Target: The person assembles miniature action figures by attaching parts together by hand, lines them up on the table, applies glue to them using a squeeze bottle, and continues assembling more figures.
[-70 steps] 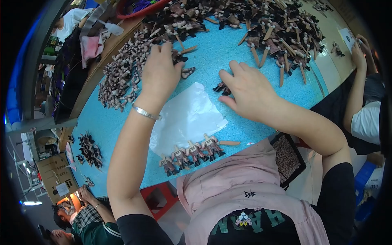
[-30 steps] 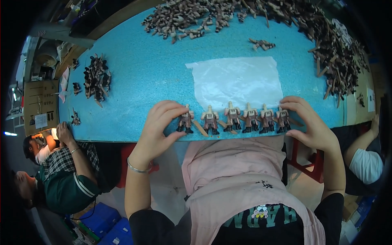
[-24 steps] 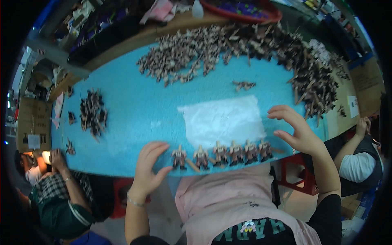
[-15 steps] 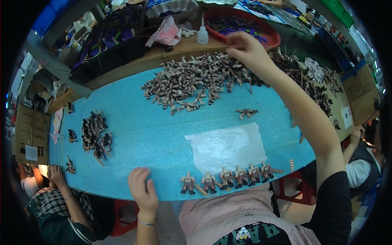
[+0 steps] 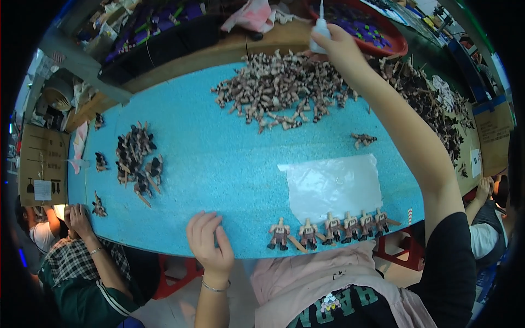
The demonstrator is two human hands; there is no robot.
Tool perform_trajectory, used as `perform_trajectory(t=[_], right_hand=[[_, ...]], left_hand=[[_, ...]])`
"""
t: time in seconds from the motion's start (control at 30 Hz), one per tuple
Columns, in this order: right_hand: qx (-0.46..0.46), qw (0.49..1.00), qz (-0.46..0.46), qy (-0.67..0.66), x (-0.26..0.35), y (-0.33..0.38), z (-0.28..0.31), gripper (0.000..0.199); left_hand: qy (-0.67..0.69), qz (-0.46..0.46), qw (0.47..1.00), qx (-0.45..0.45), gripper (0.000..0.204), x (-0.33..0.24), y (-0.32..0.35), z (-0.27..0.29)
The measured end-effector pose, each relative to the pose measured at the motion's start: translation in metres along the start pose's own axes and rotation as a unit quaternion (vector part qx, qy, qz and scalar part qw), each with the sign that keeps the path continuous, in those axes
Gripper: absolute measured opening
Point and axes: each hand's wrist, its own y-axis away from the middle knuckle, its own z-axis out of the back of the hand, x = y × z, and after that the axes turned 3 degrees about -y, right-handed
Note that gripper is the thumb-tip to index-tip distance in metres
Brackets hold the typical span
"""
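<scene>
At the far side of the blue tabletop (image 5: 219, 158), my right hand (image 5: 340, 46) is closed round a small white squeeze bottle (image 5: 321, 34) with a thin nozzle pointing up. My left hand (image 5: 210, 245) hovers by the near edge, its fingers loosely spread and nothing in them. A row of several small brown-and-beige figures (image 5: 280, 235) lies along that edge, right of my left hand. Just beyond them is a translucent plastic sheet (image 5: 334, 188). One more figure (image 5: 363, 140) lies alone past the sheet's far right corner.
Beige-and-brown figure parts (image 5: 284, 87) form a big heap at the back. Darker figures (image 5: 134, 158) are grouped at left. A red basin (image 5: 396, 46) and black bin (image 5: 164, 46) stand behind. Other people sit at both sides, one with a hand (image 5: 79, 221) at the left edge.
My right hand, bare before, has taken hold of the white squeeze bottle beside the red basin. My left hand stays near the front edge. The whole view has shifted slightly.
</scene>
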Motion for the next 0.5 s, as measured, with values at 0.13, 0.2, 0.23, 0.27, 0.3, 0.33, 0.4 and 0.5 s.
perform_trajectory(t=[0.13,0.2,0.23,0.27,0.3,0.33,0.4,0.5], right_hand=[[0.123,0.986,-0.013,0.114,0.027,0.125,0.038,0.035],[0.119,0.979,-0.053,0.158,0.039,0.178,0.049,0.036],[0.101,0.982,-0.075,0.139,0.039,0.202,0.055,0.033],[0.072,0.985,-0.093,0.128,0.044,0.222,0.064,0.029],[0.076,0.984,-0.102,0.126,0.048,0.239,0.068,0.029],[0.061,0.985,-0.114,0.117,0.050,0.253,0.071,0.031],[0.050,0.984,-0.133,0.105,0.048,0.269,0.070,0.034],[0.011,0.991,-0.132,-0.006,0.044,0.288,0.056,0.042]], left_hand=[[-0.022,-0.015,0.999,-0.021,0.015,0.004,0.001,-0.003],[-0.043,-0.025,0.998,-0.036,0.014,0.004,0.001,-0.001],[-0.051,-0.011,0.998,-0.023,0.014,0.003,0.002,0.001],[-0.048,-0.023,0.998,-0.038,0.014,0.001,-0.002,-0.002],[-0.049,-0.037,0.997,-0.053,0.014,0.000,-0.004,-0.003],[-0.051,-0.032,0.997,-0.046,0.014,0.002,-0.002,-0.005],[-0.059,-0.051,0.994,-0.073,0.013,0.004,0.002,-0.006],[-0.053,-0.051,0.995,-0.074,0.014,0.003,0.005,-0.010]])
